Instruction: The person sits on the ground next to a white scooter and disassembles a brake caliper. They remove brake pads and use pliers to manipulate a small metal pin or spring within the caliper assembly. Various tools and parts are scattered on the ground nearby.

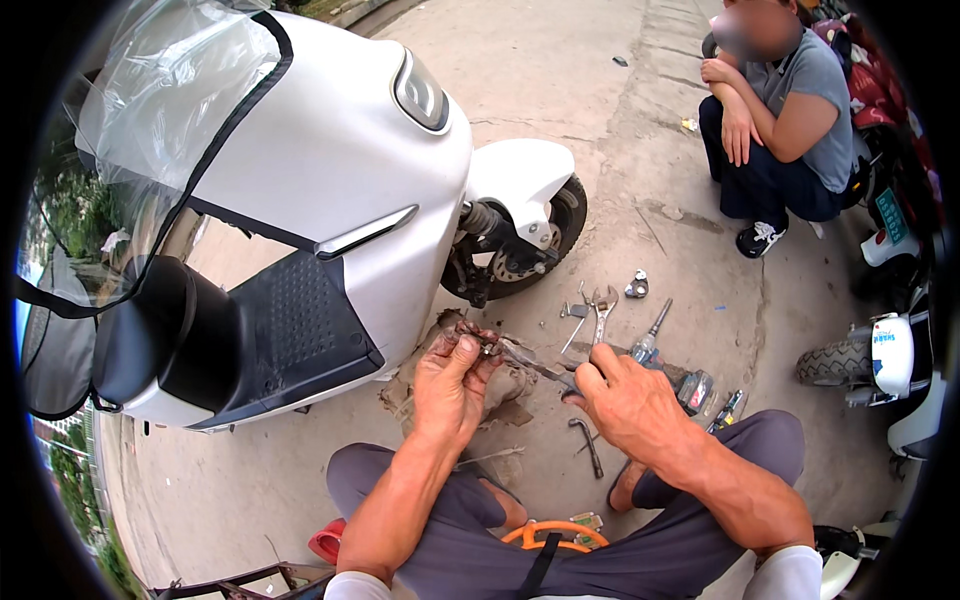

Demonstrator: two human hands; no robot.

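My left hand (447,378) is raised in front of me, its thumb and blackened fingertips pinching a small, dirty metal part (490,349). My right hand (628,405) is closed around a hand tool with a long greyish shaft (538,367). The shaft points left and its tip meets or nearly meets the part; its exact kind is hard to make out. A crumpled brownish rag (507,398) lies on the ground beneath my left hand. Just beyond my right hand lies an adjustable wrench (603,312), and below the hands a black angled wrench (588,447).
A white scooter (330,130) stands at the left, its front wheel (567,215) close by. On the ground at right lie a blue screwdriver (648,343), a power tool's battery (694,391) and a small metal piece (636,285). A person (780,125) squats far right beside parked scooters.
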